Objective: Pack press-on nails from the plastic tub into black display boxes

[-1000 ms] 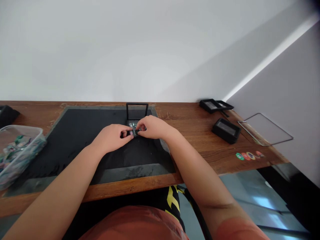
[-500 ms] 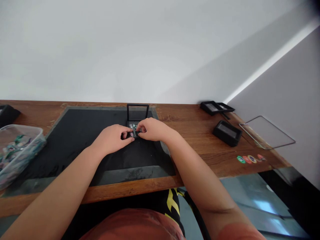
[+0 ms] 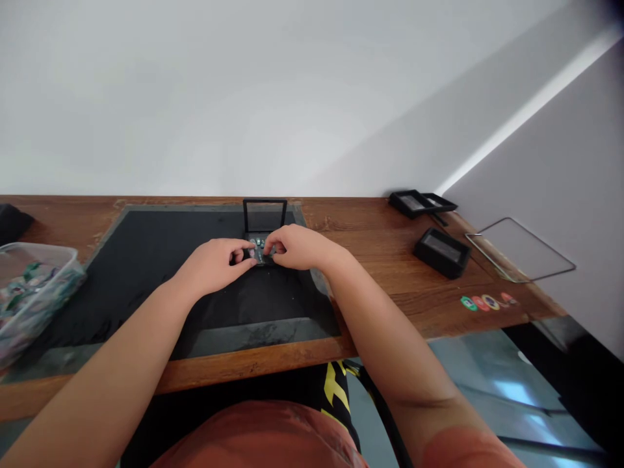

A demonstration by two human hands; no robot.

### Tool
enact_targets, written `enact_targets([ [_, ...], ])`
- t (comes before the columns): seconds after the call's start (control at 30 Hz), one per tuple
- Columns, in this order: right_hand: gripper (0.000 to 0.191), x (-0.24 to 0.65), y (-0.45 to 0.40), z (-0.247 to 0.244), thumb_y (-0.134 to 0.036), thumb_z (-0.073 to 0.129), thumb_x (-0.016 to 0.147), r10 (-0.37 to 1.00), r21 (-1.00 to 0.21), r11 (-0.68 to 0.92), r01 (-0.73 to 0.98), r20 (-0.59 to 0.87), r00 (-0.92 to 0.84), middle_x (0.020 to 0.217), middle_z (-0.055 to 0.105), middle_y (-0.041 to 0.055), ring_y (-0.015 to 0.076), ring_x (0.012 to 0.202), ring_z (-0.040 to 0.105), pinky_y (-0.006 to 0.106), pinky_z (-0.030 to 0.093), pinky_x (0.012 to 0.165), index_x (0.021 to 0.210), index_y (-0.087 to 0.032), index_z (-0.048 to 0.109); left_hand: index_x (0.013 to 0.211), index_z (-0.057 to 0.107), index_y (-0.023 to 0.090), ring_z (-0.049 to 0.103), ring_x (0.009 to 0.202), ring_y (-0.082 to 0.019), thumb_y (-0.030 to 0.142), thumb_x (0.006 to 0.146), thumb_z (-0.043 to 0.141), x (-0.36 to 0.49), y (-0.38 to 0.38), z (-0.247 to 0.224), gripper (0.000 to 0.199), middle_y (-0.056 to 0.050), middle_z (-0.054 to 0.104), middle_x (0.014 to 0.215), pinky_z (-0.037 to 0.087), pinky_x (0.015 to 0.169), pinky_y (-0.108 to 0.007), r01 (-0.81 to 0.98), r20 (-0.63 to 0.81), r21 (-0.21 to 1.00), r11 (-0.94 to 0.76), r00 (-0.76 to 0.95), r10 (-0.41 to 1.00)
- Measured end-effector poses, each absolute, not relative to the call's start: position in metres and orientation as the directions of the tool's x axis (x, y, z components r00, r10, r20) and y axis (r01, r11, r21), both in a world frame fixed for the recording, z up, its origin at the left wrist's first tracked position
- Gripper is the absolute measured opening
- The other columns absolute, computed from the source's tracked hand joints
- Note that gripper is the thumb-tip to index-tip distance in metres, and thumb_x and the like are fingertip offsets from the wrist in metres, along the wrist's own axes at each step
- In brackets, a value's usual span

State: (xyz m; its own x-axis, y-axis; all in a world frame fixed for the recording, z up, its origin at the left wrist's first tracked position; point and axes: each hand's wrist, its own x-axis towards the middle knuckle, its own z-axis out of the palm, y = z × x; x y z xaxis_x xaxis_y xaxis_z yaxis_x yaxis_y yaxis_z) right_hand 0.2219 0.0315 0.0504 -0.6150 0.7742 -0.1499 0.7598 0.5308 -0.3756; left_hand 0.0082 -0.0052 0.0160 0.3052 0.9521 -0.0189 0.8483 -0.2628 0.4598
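In front of me a small black box [image 3: 247,235] stands with its clear, black-framed lid [image 3: 244,211] raised at the back. Small shiny pieces [image 3: 259,243], greenish and silvery, lie inside it. My left hand [image 3: 214,263] grips the box's left side, index finger along the top edge and thumb by the front corner. From the right, my right hand [image 3: 302,248] reaches over the box with bent fingertips down among the pieces. The fingers are closed, and whatever they hold is too small to make out. Both hands partly cover the box.
A black mat [image 3: 160,260] lies under the box on the wooden table [image 3: 361,240]. A clear plastic tub [image 3: 49,279] of small packets stands left. Rightward are an open black case [image 3: 409,203], another black box [image 3: 442,252], round stickers [image 3: 490,301] and a wire frame [image 3: 517,250].
The view has shifted slightly. My right fingertips have moved a little within the box, with the index finger now pointing down among the pieces. My left hand stays at the box's left side.
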Motion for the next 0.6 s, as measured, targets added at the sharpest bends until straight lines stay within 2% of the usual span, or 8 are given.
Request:
enact_targets([
  [0.23,0.032,0.2248,0.0319,0.0531,-0.008,0.06,0.077,0.761,-0.384,0.538,0.75,-0.16,-0.628,0.082,0.072,0.0008,0.011,0.065,0.053,0.024,0.036,0.062,0.097,-0.022,0.082,0.122,0.074,0.027,0.054,0.063,-0.016,0.054,0.09,0.055,0.0069,-0.0052,0.0148,0.046,0.001,0.065,0.077,0.036,0.059,-0.029,0.848,-0.059,0.471,-0.243,0.305,0.951],
  [0.4,0.029,0.2263,0.0325,0.0533,-0.009,0.062,0.077,0.773,-0.425,0.523,0.739,-0.128,-0.621,0.082,0.072,0.0009,0.0108,0.066,0.055,0.024,0.037,0.062,0.098,-0.019,0.08,0.121,0.073,0.028,0.055,0.065,-0.016,0.052,0.09,0.056,0.0065,-0.0055,0.0149,0.043,0.001,0.066,0.079,0.037,0.06,-0.029,0.838,-0.063,0.479,-0.26,0.329,0.942],
  [0.6,0.02,0.2246,0.0336,0.0489,-0.025,0.069,0.083,0.781,-0.407,0.519,0.752,-0.131,-0.611,0.085,0.073,0.003,0.0119,0.067,0.057,0.024,0.038,0.062,0.1,-0.018,0.078,0.121,0.073,0.027,0.056,0.065,-0.016,0.053,0.09,0.056,0.0073,-0.006,0.0155,0.044,0.001,0.066,0.079,0.037,0.059,-0.029,0.839,-0.073,0.473,-0.27,0.343,0.936],
])
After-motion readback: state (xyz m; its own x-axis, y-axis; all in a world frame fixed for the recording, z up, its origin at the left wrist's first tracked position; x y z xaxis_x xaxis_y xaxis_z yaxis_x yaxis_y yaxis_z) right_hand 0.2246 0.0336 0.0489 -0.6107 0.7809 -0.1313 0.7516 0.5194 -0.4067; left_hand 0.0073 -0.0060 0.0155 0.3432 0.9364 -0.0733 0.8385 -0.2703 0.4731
